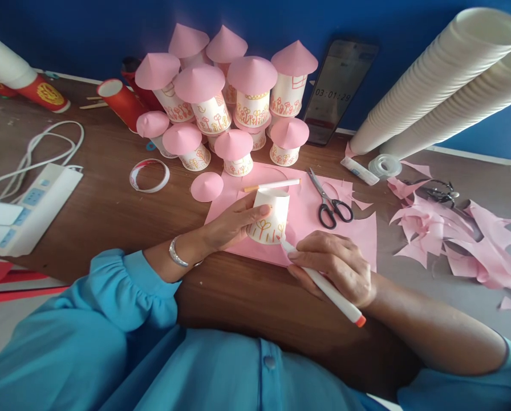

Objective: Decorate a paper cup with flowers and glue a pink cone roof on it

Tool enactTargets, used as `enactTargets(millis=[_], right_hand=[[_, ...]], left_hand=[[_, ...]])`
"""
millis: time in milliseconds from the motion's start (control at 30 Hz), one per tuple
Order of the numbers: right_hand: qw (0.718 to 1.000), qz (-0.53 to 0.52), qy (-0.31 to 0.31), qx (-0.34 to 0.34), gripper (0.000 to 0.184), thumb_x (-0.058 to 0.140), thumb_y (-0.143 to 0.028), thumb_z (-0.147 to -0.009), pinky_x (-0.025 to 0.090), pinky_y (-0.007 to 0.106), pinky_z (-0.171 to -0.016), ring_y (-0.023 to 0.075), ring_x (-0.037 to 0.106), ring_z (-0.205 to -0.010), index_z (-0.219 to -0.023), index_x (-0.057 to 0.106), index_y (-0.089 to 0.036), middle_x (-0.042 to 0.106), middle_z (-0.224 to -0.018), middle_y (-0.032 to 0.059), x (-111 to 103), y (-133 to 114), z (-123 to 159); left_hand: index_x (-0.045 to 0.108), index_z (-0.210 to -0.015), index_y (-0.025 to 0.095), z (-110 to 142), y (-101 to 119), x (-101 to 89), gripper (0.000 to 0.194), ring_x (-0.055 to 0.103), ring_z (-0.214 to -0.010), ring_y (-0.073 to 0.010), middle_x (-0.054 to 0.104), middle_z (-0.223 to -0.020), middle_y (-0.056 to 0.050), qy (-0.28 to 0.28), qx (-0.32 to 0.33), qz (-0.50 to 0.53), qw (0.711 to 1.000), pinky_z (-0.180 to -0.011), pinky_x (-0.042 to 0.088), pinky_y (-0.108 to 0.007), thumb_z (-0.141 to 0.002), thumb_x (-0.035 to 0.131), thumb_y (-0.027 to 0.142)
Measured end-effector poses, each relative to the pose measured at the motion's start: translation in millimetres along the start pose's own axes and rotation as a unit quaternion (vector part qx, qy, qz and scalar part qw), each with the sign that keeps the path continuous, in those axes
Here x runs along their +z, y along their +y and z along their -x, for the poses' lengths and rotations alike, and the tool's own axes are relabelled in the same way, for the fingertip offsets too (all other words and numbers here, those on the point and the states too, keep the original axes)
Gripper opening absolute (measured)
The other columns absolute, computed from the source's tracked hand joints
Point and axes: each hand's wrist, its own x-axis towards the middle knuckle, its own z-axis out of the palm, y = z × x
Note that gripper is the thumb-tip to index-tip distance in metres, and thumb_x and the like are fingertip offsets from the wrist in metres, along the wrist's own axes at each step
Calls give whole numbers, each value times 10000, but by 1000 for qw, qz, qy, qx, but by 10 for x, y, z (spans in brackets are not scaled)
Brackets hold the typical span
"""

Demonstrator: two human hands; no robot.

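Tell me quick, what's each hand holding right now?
Left hand: closed on a white paper cup, thumb against its side.
Right hand: closed on a white marker, tip toward the cup.

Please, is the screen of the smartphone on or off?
On: the smartphone, leaning against the blue wall, shows the digits 03:01:29.
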Motion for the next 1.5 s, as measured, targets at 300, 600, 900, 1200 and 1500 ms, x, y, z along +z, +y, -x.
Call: enactTargets(millis=[300,600,900,1200,1500], right_hand=[[1000,15,12,3,166,687,-45,-880,572,276,-558,145,634,-665,-1009,614,-119,667,-791,58,45,15,7],[1000,18,2,7,150,670,-67,-895,578,267,-558,140,639,-662,-1011,608,-139,663,-780,43,45,14,3],[1000,18,-1,10,160,668,-73,-888,580,269,-548,146,640,-651,-1020,610,-142,660,-786,37,42,14,3],[1000,22,-2,8,164,667,-72,-891,574,264,-551,143,637,-653,-1022,609,-151,651,-782,32,38,13,2],[999,28,4,17,158,658,-94,-905,573,260,-540,136,638,-643,-1036,609,-167,651,-779,16,46,10,2]], left_hand=[[650,-1276,188,11,42,18,591,645,-901,-193,708,-1075,-89,2,-10,-22,1000,-760,521,-312,-817,792,531],[635,-1299,193,18,39,21,600,657,-929,-221,713,-1102,-100,-3,-17,-13,1000,-767,526,-334,-821,791,519],[635,-1293,195,9,22,5,571,675,-960,-243,718,-1116,-114,-9,-13,-17,1000,-767,538,-341,-840,771,515],[625,-1309,186,15,30,9,591,675,-1011,-265,719,-1122,-121,-9,-16,-20,1000,-763,541,-339,-841,770,517],[651,-1257,187,15,28,21,557,659,-955,-227,706,-1111,-106,-1,-9,-22,1000,-765,533,-330,-830,782,519]])
